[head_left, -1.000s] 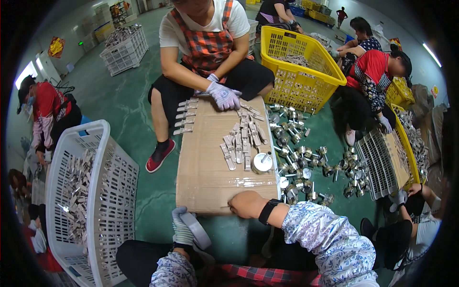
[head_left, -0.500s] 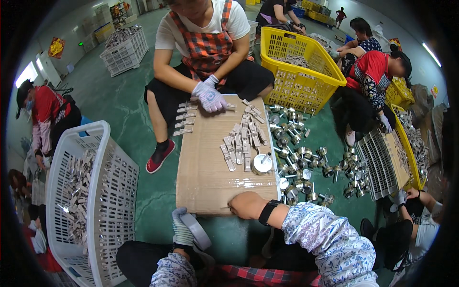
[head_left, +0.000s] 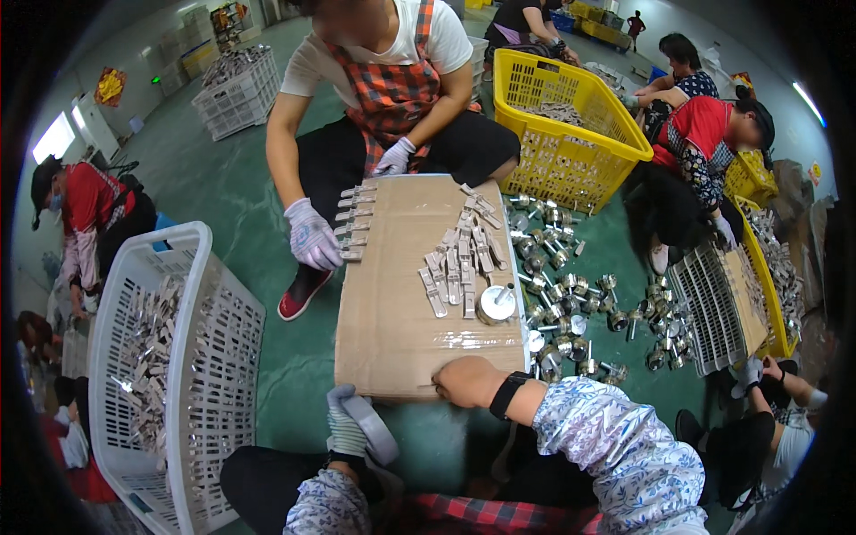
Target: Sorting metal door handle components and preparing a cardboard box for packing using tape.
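Note:
My left hand [head_left: 346, 425], in a striped glove, is closed around a grey roll of tape [head_left: 373, 432] just off the near left corner of the cardboard-topped table [head_left: 383, 339]. At the table's near edge, my bare right hand [head_left: 470, 382] has its fingers pinched together against the cardboard; a thin sliver shows by the fingertips, too small to name. Beyond it lies a pile of metal clip-like parts [head_left: 462, 254]. A round metal cup with a stem [head_left: 497, 304] stands beside them. More clips [head_left: 354, 223] line the far left edge, where a co-worker's gloved hand [head_left: 314, 236] touches the nearest one.
A white basket [head_left: 201, 357] of metal parts stands at left. Many stemmed metal cups [head_left: 571, 303] cover the green floor at right. Behind them is a yellow basket [head_left: 571, 143]. A co-worker in a checked apron [head_left: 392, 89] sits opposite; other people work around.
The co-worker's gloved hand has moved from the table's far middle to its left edge, and the row of clips there is longer. My hands keep nearly the same places.

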Demonstrator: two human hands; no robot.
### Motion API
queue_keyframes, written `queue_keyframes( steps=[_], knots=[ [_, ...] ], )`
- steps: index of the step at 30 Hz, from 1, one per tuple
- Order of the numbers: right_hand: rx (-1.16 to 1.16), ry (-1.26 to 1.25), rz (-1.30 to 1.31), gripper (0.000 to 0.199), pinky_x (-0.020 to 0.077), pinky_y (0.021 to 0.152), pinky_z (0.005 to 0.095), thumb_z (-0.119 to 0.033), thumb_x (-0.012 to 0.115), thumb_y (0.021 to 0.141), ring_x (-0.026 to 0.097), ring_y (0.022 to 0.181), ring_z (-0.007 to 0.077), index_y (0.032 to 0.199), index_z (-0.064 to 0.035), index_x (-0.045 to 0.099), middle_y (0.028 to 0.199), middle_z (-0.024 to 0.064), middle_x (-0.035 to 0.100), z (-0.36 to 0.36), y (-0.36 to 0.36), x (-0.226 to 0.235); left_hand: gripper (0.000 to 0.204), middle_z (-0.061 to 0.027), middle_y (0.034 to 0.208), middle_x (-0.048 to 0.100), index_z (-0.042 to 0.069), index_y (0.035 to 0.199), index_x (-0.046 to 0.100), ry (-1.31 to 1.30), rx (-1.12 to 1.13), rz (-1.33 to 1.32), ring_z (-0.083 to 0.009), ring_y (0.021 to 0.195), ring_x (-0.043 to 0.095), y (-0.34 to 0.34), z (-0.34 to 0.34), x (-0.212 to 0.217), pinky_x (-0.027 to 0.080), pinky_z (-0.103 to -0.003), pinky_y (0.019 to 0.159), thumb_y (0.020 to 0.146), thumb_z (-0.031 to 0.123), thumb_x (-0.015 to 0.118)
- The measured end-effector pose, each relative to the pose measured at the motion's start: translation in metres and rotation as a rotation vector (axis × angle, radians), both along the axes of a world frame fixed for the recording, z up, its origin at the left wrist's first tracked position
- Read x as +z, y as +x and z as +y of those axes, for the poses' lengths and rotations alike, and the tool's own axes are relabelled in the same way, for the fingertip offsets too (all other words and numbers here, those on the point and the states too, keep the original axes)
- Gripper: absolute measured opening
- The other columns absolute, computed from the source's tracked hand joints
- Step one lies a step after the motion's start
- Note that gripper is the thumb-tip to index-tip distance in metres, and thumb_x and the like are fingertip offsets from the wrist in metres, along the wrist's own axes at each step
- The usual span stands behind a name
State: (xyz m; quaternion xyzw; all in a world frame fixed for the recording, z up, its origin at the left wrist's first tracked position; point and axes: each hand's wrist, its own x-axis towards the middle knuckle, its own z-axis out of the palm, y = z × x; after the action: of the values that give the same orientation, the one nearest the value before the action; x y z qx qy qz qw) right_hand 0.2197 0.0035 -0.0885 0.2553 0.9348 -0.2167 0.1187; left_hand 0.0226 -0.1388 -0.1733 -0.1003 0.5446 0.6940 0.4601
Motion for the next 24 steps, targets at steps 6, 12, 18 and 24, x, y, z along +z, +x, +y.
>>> queue_keyframes(
  steps=[6, 12, 18, 24],
  knots=[
    [0.004, 0.0, 0.006, 0.016, 0.0524, 0.07, 0.0444, -0.011, 0.058, 0.076, 0.066, 0.08, 0.0366, 0.08, -0.0011, 0.069, 0.082, 0.0199, 0.067, -0.002, -0.001, -0.001, 0.029, -0.002, 0.061, 0.05, 0.012, 0.078, 0.052, -0.003, 0.051, 0.017, -0.0167, 0.051, 0.05, -0.006, -0.003, -0.016, 0.042, -0.028, 0.047, 0.069, 0.035, 0.066],
    [0.009, -0.001, 0.003, 0.016, 0.0525, 0.07, 0.0442, -0.012, 0.059, 0.076, 0.066, 0.08, 0.0364, 0.079, -0.0013, 0.069, 0.082, 0.0197, 0.067, 0.0, 0.0, -0.002, 0.029, -0.002, 0.061, 0.05, 0.012, 0.078, 0.052, -0.003, 0.033, 0.015, -0.0167, 0.051, 0.05, -0.006, -0.003, -0.018, 0.043, -0.028, 0.048, 0.068, 0.036, 0.066],
    [0.002, -0.009, 0.018, 0.015, 0.0522, 0.069, 0.0445, -0.012, 0.06, 0.076, 0.066, 0.079, 0.0368, 0.078, -0.0009, 0.069, 0.08, 0.02, 0.067, 0.001, 0.001, -0.004, 0.028, -0.0026, 0.061, 0.051, 0.011, 0.078, 0.053, -0.01, 0.032, 0.012, -0.0169, 0.05, 0.051, -0.005, -0.001, -0.017, 0.043, -0.028, 0.046, 0.069, 0.034, 0.065],
    [0.004, -0.004, 0.014, 0.015, 0.0521, 0.069, 0.0443, -0.012, 0.06, 0.076, 0.066, 0.079, 0.0369, 0.077, -0.0003, 0.069, 0.081, 0.0205, 0.067, 0.0, 0.001, -0.005, 0.026, -0.003, 0.059, 0.051, 0.011, 0.076, 0.053, -0.007, 0.026, 0.002, -0.0172, 0.048, 0.05, -0.005, -0.002, -0.014, 0.043, -0.028, 0.046, 0.07, 0.034, 0.064]
  ],
)
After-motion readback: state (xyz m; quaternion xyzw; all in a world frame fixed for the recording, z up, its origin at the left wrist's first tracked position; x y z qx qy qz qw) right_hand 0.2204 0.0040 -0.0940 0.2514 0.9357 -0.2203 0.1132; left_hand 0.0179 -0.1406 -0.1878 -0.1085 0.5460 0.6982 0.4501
